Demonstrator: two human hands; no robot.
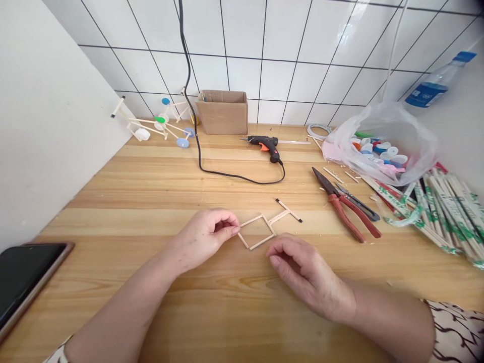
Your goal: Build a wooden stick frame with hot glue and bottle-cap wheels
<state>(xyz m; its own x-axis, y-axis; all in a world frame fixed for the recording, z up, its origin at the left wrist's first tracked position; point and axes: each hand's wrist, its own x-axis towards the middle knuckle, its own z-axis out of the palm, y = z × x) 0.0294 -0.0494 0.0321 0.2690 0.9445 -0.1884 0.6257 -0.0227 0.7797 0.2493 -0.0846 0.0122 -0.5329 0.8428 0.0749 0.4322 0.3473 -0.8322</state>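
One squarish frame [263, 241] of slim, pale wood, with a black-tipped T-shaped arm [289, 210], sits nearer than the black plastic glue gun [264, 142]. The left hand [209, 234] pinches the frame's left corner; the right hand [308, 275], loosely curled, half open, is just beside it. Red-handled metal pliers [335, 197] lie right of the glue gun.

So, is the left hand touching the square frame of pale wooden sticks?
Touching: the head view shows the left hand pinching the frame at its left corner.

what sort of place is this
Probably a small craft workspace, though whether home or workshop I can't tell: there's a glue gun, pliers and a stick frame at the left hand.
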